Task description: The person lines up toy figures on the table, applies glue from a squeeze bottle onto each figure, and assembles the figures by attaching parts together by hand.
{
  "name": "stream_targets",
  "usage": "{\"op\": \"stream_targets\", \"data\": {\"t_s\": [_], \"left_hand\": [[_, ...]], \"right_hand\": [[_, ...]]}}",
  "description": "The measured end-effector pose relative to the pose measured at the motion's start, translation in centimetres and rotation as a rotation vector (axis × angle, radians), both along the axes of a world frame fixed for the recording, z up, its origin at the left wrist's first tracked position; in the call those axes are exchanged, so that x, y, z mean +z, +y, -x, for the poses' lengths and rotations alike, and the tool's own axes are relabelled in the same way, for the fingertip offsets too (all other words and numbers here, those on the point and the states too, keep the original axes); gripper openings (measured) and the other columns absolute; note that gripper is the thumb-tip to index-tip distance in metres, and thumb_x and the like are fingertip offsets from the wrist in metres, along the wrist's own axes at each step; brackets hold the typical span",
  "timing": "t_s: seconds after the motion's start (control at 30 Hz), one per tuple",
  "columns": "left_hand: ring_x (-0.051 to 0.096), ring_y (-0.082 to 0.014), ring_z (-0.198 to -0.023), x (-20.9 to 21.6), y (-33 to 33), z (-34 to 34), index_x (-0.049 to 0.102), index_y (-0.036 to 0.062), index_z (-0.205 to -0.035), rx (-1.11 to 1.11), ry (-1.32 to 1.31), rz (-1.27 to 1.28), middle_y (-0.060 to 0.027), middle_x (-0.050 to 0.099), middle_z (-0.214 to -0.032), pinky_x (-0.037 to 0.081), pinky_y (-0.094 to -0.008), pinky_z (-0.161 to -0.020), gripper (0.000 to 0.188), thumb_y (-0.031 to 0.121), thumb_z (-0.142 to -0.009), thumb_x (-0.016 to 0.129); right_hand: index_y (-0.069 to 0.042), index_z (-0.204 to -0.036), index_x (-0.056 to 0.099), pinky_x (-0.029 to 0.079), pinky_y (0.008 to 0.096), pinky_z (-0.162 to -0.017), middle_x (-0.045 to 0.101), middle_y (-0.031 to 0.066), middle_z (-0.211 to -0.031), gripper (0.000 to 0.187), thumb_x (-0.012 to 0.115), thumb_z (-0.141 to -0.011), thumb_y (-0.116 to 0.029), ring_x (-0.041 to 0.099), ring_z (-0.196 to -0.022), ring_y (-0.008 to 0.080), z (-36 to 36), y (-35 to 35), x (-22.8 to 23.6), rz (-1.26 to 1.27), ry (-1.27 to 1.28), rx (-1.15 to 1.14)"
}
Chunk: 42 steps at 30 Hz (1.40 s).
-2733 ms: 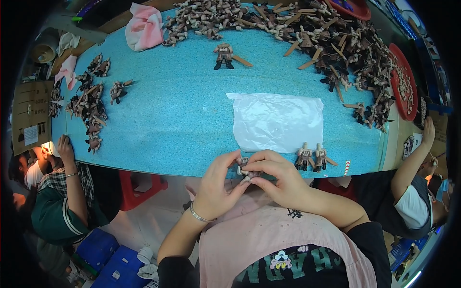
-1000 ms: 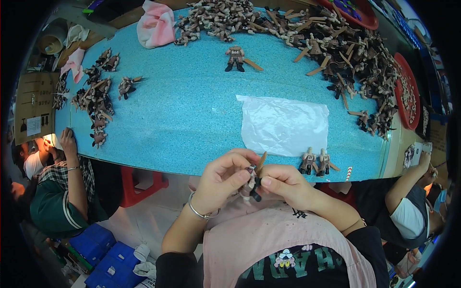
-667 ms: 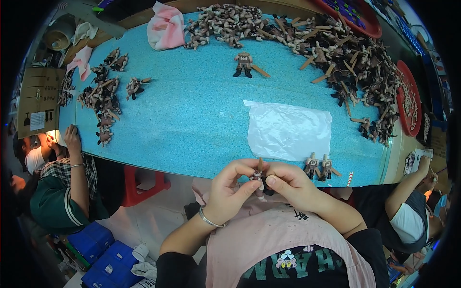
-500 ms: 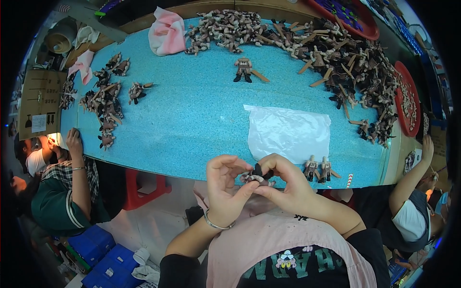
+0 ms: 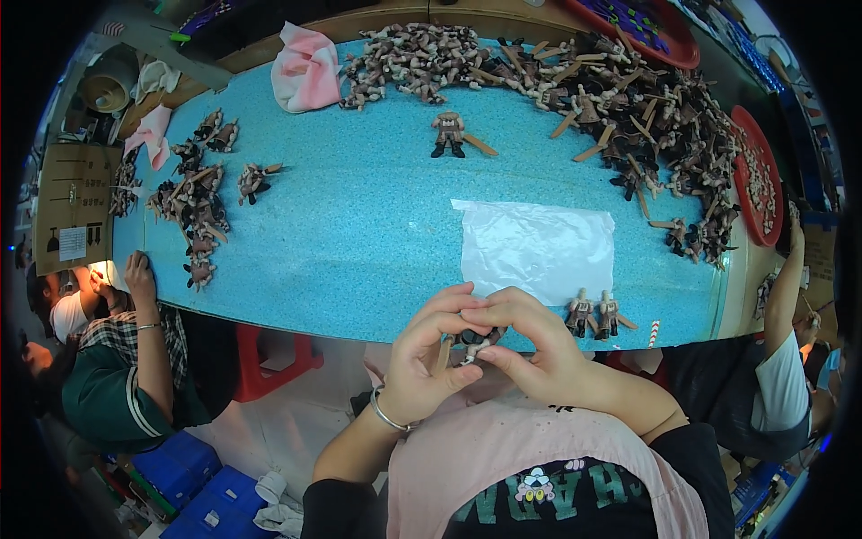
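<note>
Between my two hands, just off the table's near edge, is a small toy figure (image 5: 470,345) with dark and pale parts, partly hidden by my fingers. My left hand (image 5: 433,350) is curled around its left side, and a tan strip shows beside the fingers. My right hand (image 5: 530,337) pinches the figure from the other side, thumb below and fingers above. Beyond my hands lies a crumpled white plastic sheet (image 5: 539,242). Two finished-looking figures (image 5: 593,314) lie side by side to the right of my right hand.
A large heap of figures (image 5: 620,117) covers the far right of the blue table (image 5: 341,225). Another pile (image 5: 193,193) lies at the left; one figure (image 5: 448,135) is alone in the middle. A pink cloth (image 5: 306,70) and red tray (image 5: 759,180) are at the edges. Co-workers sit on both sides.
My hands have turned the figure, and my fingers now close over its top. A tan strip has come into view by my left hand. The right co-worker's arm is raised more upright.
</note>
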<state>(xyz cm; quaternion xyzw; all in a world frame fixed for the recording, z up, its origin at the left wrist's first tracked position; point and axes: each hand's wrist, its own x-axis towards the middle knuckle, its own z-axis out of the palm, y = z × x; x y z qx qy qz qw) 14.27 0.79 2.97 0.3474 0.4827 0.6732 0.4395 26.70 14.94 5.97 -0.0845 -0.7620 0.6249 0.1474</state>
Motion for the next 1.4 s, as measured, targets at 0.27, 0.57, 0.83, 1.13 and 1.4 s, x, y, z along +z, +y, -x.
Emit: {"op": "stream_targets", "data": {"t_s": [0.27, 0.57, 0.83, 1.13, 1.4], "left_hand": [[0.037, -0.033, -0.131, -0.2, 0.2, -0.3, 0.06, 0.0026, -0.109, 0.054, 0.052, -0.037, -0.0129, 0.052, -0.126, 0.033, -0.045, -0.106, 0.039, 0.023, -0.079, 0.076], [0.038, -0.0322, -0.13, -1.0, 0.3, -0.1, 0.059, 0.0014, -0.111, 0.058, 0.017, -0.06, -0.0124, 0.052, -0.126, 0.032, -0.0441, -0.106, 0.037, 0.014, -0.08, 0.074], [0.046, -0.0322, -0.123, -0.2, -0.2, 4.2, 0.063, 0.0023, -0.104, 0.285, 0.299, 0.088, -0.0127, 0.056, -0.12, 0.036, -0.0435, -0.103, 0.032, 0.02, -0.081, 0.074], [0.054, -0.0201, -0.109, 0.5, -3.8, 13.0, 0.061, 0.0002, -0.108, 0.743, 0.08, 0.13, -0.0104, 0.058, -0.113, 0.042, -0.0332, -0.097, 0.028, 0.016, -0.087, 0.069], [0.059, -0.012, -0.098, 1.1, -6.3, 18.6, 0.06, 0.0008, -0.111, 0.826, 0.102, 0.254, -0.0062, 0.061, -0.11, 0.045, -0.0268, -0.087, 0.024, 0.014, -0.091, 0.063]], "right_hand": [[-0.001, -0.113, 0.061, 0.047, 0.0339, -0.081, 0.06, 0.015, -0.103, 0.032, 0.066, -0.081, -0.002, 0.059, -0.094, 0.027, 0.0, -0.2, 0.0, 0.009, -0.001, -0.044], [-0.002, -0.11, 0.063, 0.046, 0.0331, -0.082, 0.062, 0.0129, -0.101, 0.03, 0.069, -0.081, -0.003, 0.059, -0.093, 0.0232, 0.4, -0.2, -0.2, 0.085, -0.066, -0.074], [-0.004, -0.109, 0.063, 0.047, 0.0365, -0.088, 0.059, 0.0113, -0.115, 0.029, 0.066, -0.081, -0.001, 0.057, -0.108, 0.0251, 6.7, 3.9, 1.0, -0.144, -0.009, 0.036], [-0.005, -0.094, 0.059, 0.041, 0.0377, -0.085, 0.052, 0.0107, -0.102, 0.02, 0.053, -0.076, -0.009, 0.051, -0.098, 0.0272, 20.0, 15.0, -2.6, -1.469, 0.076, -0.154], [-0.005, -0.09, 0.056, 0.04, 0.0377, -0.084, 0.052, 0.0098, -0.101, 0.018, 0.057, -0.072, -0.005, 0.052, -0.097, 0.0273, 20.8, 15.6, -2.1, -1.472, 0.102, -0.005]]}}
